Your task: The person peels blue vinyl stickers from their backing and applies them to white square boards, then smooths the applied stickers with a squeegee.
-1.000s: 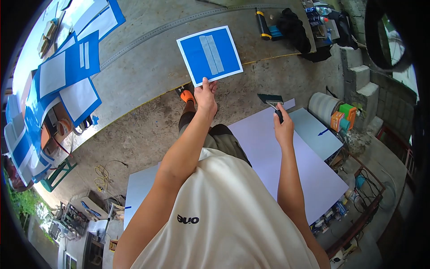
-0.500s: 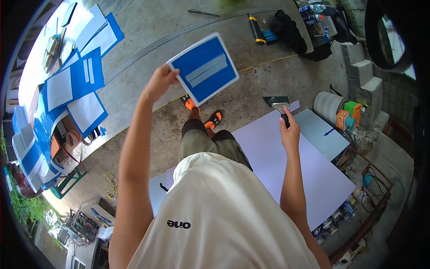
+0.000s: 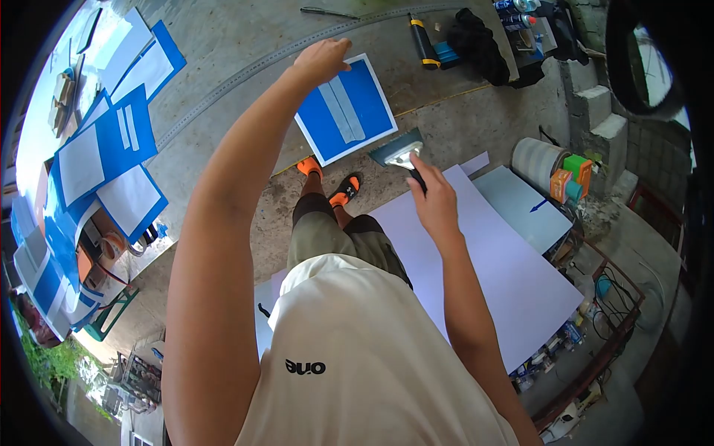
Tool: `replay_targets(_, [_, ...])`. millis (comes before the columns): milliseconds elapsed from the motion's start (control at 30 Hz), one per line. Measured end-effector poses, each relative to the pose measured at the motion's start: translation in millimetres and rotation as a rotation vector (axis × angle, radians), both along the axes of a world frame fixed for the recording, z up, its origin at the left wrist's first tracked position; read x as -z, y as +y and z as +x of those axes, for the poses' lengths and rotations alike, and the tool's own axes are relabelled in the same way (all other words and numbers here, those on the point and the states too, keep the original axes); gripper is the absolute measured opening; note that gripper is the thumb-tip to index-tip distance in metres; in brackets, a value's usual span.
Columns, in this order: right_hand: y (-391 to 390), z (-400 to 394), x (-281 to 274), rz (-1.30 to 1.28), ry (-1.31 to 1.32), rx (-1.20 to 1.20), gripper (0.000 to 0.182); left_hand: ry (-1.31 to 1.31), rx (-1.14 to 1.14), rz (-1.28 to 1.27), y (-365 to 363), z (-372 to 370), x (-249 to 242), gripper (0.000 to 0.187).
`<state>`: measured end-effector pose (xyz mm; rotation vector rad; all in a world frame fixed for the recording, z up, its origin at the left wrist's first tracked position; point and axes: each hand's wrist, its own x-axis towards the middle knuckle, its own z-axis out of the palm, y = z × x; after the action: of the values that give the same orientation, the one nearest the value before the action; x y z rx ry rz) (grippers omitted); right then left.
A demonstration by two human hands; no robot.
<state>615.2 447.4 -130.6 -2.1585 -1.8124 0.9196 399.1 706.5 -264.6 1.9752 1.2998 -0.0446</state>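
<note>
My left hand (image 3: 324, 59) is at the upper edge of a square blue panel (image 3: 375, 100) with a white border. Thumb and fingers appear to pinch that edge, though the forearm hides the panel's upper left corner. Two pale strips (image 3: 341, 111) run side by side down the panel's middle. In my right hand (image 3: 435, 197) is a wide scraper (image 3: 398, 149) with a dark blade, a metal head and a black handle. Its blade is close to the panel's lower right corner.
A long metal ruler (image 3: 245, 73) curves across the grey worktable. A yellow-and-black cutter (image 3: 424, 43) and black cloth (image 3: 477, 48) sit at the back. Blue and white sheets (image 3: 111, 145) pile up at left. Near my right arm lies a large pale board (image 3: 483, 275).
The blue panel has turned, so its strips now run more upright. My left hand has shifted up and right along it. My right hand has brought the scraper left, nearer the panel.
</note>
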Motion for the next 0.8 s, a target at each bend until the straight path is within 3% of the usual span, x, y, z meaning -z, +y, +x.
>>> replay_targets(67, [13.9, -14.5, 7.2, 0.021, -0.012, -0.028, 0.043, -0.012, -0.012, 0.425, -17.9, -1.7, 8.2, 0.045])
replay_targets(200, [48.4, -43.3, 20.3, 0.031, -0.062, -0.097, 0.040, 0.023, 0.106, 0.456, -53.2, -33.2, -11.7, 0.056])
replay_targets(433, [98.5, -81.9, 42.0, -0.008, -0.197, -0.232, 0.039, 0.016, 0.218, 0.440, -80.7, -63.3, 15.2, 0.060])
replay_targets(800, [4.2, -36.3, 28.5, -0.262, -0.210, -0.163, 0.035, 0.116, 0.172, 0.420, -82.9, -53.3, 12.2, 0.065])
